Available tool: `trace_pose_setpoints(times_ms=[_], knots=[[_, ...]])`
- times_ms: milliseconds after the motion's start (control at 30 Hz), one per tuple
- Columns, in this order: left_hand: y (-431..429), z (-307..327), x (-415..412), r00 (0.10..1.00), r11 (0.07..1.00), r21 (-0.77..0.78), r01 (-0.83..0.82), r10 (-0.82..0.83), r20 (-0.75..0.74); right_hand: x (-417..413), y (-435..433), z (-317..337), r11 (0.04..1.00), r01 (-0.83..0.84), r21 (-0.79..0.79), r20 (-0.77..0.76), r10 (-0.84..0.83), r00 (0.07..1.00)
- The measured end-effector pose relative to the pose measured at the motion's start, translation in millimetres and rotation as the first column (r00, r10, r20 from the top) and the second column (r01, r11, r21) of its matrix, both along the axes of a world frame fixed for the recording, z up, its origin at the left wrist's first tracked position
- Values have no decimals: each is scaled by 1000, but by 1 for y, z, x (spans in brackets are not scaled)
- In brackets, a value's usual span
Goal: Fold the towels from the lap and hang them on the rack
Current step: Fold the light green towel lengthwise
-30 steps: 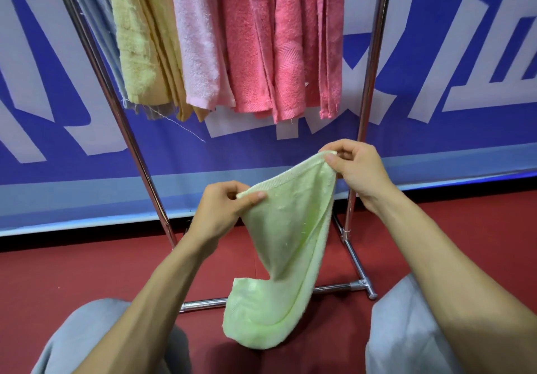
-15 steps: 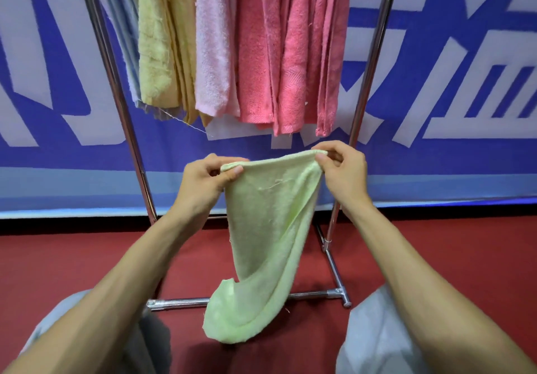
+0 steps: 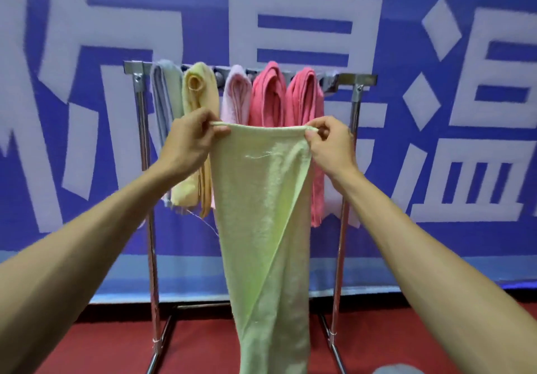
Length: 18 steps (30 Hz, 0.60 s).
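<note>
**Friend:** What is closest to you?

**Me:** My two bare arms, stretched out in front of me. A bit of my grey knee (image 3: 392, 370) peeks in at the bottom.

**Friend:** What are your hands doing?

**Me:** My left hand (image 3: 190, 138) pinches one top corner of the green towel (image 3: 261, 213), with my thumb on the side facing me. My right hand (image 3: 331, 144) pinches the other top corner with its fingers curled over the edge. Both hands are holding on.

**Friend:** Where is the towel?

**Me:** It is up in the air between my hands. The top edge is pulled straight from hand to hand. The rest hangs down long and goes out of sight at the bottom. One side is folded over, so a slanted line runs down it. It is not on the rack (image 3: 357, 79) yet. It hangs in front of it, lower than the top bar.

**Friend:** What is on the rack?

**Me:** Five towels hang over the bar in a row: a grey-blue towel (image 3: 164, 91), a yellow towel (image 3: 199, 91), a light pink towel (image 3: 236, 94) and two dark pink towels (image 3: 268, 91). My green one covers their lower parts.

**Friend:** And behind that?

**Me:** The rack stands on a red floor (image 3: 101, 344). Behind it is a big blue banner (image 3: 436, 39) with huge white letters.
</note>
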<state>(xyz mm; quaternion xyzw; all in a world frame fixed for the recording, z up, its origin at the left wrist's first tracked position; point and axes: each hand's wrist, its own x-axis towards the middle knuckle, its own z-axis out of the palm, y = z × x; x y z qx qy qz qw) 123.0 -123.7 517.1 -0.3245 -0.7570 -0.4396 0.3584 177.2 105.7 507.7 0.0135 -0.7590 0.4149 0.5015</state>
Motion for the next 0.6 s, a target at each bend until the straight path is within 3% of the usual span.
trace_pose_setpoints(times_ms=[100,200,333,500,600], knots=[[-2,26,4,997,997,34,75,-75,2,8,-2,36,1000,1,7,-61,-1,998],[4,23,6,993,994,-100,37,-25,118,10,-5,41,993,64,104,44,-69,997],[6,16,-1,975,995,100,22,-44,218,12,-10,38,992,43,123,-24,-40,999],[17,14,3,986,967,246,-63,22,166,1,-6,21,994,65,86,38,-68,997],[21,4,-1,977,968,233,-97,48,208,-4,-5,6,996,69,53,71,-73,995]])
